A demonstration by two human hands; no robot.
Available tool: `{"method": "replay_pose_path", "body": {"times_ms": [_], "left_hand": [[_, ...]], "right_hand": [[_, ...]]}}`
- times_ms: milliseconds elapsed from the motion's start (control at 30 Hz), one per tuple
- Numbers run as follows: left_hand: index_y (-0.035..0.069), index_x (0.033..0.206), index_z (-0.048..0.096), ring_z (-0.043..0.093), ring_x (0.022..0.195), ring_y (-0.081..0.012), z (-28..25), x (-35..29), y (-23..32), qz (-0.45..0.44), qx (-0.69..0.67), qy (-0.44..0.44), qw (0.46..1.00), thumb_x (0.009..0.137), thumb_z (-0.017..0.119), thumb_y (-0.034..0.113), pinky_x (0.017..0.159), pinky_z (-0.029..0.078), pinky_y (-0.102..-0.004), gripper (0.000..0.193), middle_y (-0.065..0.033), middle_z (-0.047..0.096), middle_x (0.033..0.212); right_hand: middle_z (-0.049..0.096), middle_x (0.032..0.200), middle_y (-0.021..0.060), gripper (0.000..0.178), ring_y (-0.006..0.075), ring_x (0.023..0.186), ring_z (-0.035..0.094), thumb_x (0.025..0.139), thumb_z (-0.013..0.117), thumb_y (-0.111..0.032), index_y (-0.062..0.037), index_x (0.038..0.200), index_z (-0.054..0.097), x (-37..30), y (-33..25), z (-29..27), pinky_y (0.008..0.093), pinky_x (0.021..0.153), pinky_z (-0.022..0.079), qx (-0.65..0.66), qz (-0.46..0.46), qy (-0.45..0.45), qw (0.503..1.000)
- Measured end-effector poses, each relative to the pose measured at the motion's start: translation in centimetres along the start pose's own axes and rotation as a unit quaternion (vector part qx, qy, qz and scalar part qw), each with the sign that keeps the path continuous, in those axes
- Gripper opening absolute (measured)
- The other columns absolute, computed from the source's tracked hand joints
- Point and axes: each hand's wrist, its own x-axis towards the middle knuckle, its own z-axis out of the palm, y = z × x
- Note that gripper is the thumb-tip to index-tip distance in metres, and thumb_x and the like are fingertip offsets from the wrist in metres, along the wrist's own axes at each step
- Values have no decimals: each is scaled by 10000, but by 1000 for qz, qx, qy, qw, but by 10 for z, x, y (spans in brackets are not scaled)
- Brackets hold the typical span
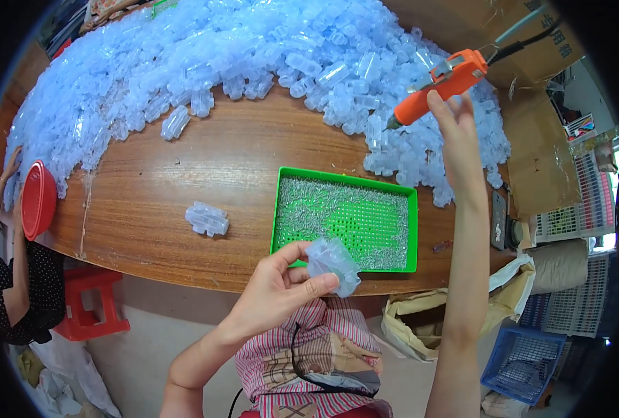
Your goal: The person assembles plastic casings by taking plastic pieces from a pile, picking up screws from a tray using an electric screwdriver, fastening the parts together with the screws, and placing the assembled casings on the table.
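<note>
clear plastic pieces (205, 56) spread before us in a great heap over the far side of our brown wooden table (142, 167). at our right stands some brown cardboard (543, 146), and off the left end we see part of a co-worker (18, 279) in a dark dotted garment. a red stool (93, 303) stands on the floor near that person, and a blue crate (525, 362) sits low at our right. near our edge of the table lies a green tray (344, 175). a red bowl (39, 200) is tilted at the table's left edge. an orange power screwdriver (445, 83) slants above the right part of the heap, tip down to the left. our right hand (456, 118) reaches up to it, fingers extended against its body; we cannot tell whether they close around it. our left hand (288, 279) pinches one clear piece (333, 267) between thumb and fingers, over the tray's near edge. a loose piece (207, 219) lies alone left of the tray. smallest are the silvery screws (302, 202) scattered inside the tray.
</note>
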Motion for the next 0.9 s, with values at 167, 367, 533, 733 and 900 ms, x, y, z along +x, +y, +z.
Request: {"method": "replay_pose_path", "body": {"times_ms": [167, 367, 533, 733, 900], "left_hand": [[-24, 1197, 443, 604, 997, -134, -3, -21, -21, -43, -39, 3, 998, 888, 620, 81, 830, 506, -253, 372, -104, 612, 1103], [-1, 1190, 424, 614, 995, -158, -2, -35, -53, -114, -105, 44, 987, 922, 567, 101, 847, 524, -262, 320, -111, 619, 1078], [-14, 1211, 424, 616, 966, -146, 6, -32, -95, -85, -103, 66, 989, 948, 514, 92, 843, 522, -260, 297, -100, 612, 1085], [-10, 1154, 491, 609, 873, -90, 11, -24, -123, -48, -73, 111, 990, 937, 544, 101, 775, 514, -226, 249, -60, 638, 1009], [-12, 1170, 489, 615, 978, -165, 13, -25, -139, -17, -55, 151, 987, 942, 529, 119, 829, 545, -299, 266, -92, 620, 1082]], "right_hand": [[613, 958, 59, 419, 127, 915, 546, 821, 705, -316, -33, 1100, 572, -11, 4, -6, 271, 823, 419, 8, 58, -31, 998], [464, 702, -1, 412, 105, 677, 469, 912, 531, -372, 21, 1031, 564, -64, -14, 0, 318, 725, 460, 98, 57, 8, 994], [472, 659, 41, 518, 149, 583, 476, 925, 426, -467, 15, 1096, 507, -126, -11, 19, 320, 571, 466, 218, 52, -5, 974], [504, 648, 76, 550, 159, 560, 500, 857, 568, -490, 5, 1061, 442, -153, 3, 35, 302, 501, 473, 254, -16, 10, 967], [516, 654, 89, 581, 174, 554, 508, 847, 567, -518, 11, 1054, 450, -157, 11, 35, 316, 504, 473, 267, -7, 11, 964]]}}
